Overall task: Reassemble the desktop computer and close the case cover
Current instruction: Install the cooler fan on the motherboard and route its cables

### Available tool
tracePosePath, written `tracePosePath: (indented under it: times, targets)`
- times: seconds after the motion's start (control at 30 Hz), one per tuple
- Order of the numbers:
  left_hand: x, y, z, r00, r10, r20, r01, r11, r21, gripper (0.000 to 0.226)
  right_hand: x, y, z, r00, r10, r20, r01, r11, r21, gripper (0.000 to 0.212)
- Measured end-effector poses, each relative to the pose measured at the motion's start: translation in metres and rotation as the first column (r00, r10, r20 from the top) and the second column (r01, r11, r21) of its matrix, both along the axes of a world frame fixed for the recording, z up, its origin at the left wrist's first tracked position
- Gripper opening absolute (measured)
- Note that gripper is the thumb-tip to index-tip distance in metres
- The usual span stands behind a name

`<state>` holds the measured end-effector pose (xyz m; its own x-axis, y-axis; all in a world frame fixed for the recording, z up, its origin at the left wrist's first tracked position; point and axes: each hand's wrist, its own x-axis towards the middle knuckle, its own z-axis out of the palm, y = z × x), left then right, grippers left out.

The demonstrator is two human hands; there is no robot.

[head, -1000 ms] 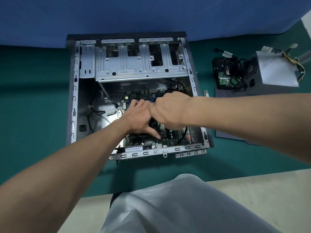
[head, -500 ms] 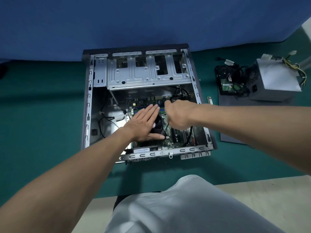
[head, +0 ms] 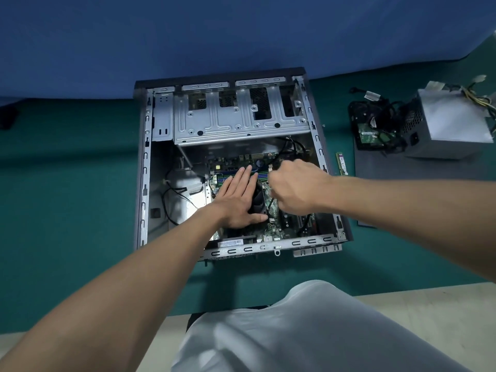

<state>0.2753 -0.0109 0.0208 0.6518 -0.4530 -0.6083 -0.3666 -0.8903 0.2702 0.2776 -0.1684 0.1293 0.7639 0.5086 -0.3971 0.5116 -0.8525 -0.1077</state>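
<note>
The open computer case (head: 145, 183) lies on its side on the green mat, its silver drive cage (head: 236, 122) at the far end. Inside lies the green motherboard (head: 273, 232) with a dark CPU cooler (head: 259, 200). My left hand (head: 239, 200) rests flat on the cooler, fingers straight and pointing away from me. Just to its right, my right hand (head: 295, 186) hovers over the board with fingers curled, pinching a thin black cable (head: 272, 202) that runs down to the board. The fingertips are hidden behind the hand.
A grey power supply (head: 451, 127) with loose wires and a tangle of black cables over a green circuit board (head: 373, 132) sit on a dark panel (head: 402, 167) to the right. A memory stick (head: 341, 163) lies beside the case. The table's front edge is near my body.
My hands, touching a second ago, have drawn apart. The left hand has flattened on the cooler and the right has shifted slightly right and farther away.
</note>
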Motion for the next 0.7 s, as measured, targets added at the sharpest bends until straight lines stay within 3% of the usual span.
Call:
tracePosePath:
  times: [0.07,0.13,0.23,0.27,0.33,0.43,0.5,0.53,0.6,0.67,0.7]
  targets:
    - [0.001,-0.003,0.0,1.0,0.014,-0.02,-0.013,1.0,0.022,0.106,-0.002,-0.002,-0.005,0.91,-0.386,-0.153,0.396,0.917,0.041,0.034]
    - [0.0,-0.006,-0.001,1.0,0.015,-0.009,-0.015,0.998,0.064,0.108,-0.002,-0.004,-0.003,0.834,-0.491,-0.252,0.513,0.858,0.024,0.03]
    - [-0.001,-0.009,0.0,1.0,0.016,0.011,-0.017,0.995,0.097,0.109,0.0,-0.003,0.009,0.894,-0.302,-0.332,0.295,0.953,-0.071,0.026]
    - [-0.002,-0.009,0.001,1.0,0.02,0.009,-0.021,0.995,0.099,0.109,0.0,-0.002,0.014,0.928,-0.21,-0.309,0.182,0.976,-0.118,0.035]
    - [-0.002,-0.01,0.003,1.0,0.026,0.015,-0.027,0.993,0.113,0.11,0.002,-0.002,0.02,0.987,0.101,-0.124,-0.125,0.971,-0.206,0.031]
    - [-0.003,-0.012,0.004,0.999,0.02,0.035,-0.025,0.988,0.152,0.117,0.003,-0.003,0.023,0.856,0.513,0.057,-0.484,0.836,-0.258,0.02]
    - [-0.004,-0.014,0.003,0.999,-0.003,0.048,-0.006,0.981,0.193,0.125,0.001,-0.002,0.02,0.831,0.553,0.052,-0.528,0.816,-0.234,0.019]
    - [-0.004,-0.015,0.003,0.998,-0.009,0.055,-0.003,0.979,0.206,0.127,-0.003,0.001,0.017,0.881,0.471,0.044,-0.452,0.867,-0.211,0.016]
    - [-0.004,-0.015,0.002,0.997,0.0,0.074,-0.015,0.979,0.203,0.126,-0.004,0.005,0.01,0.998,0.061,-0.02,-0.063,0.992,-0.106,0.018]
    - [-0.005,-0.014,0.0,0.995,0.016,0.094,-0.033,0.982,0.187,0.121,-0.001,0.008,0.005,0.904,-0.378,-0.201,0.375,0.926,-0.054,0.025]
    - [-0.005,-0.014,0.0,0.995,0.019,0.097,-0.037,0.983,0.181,0.119,0.003,0.009,0.005,0.861,-0.434,-0.266,0.435,0.899,-0.06,0.023]
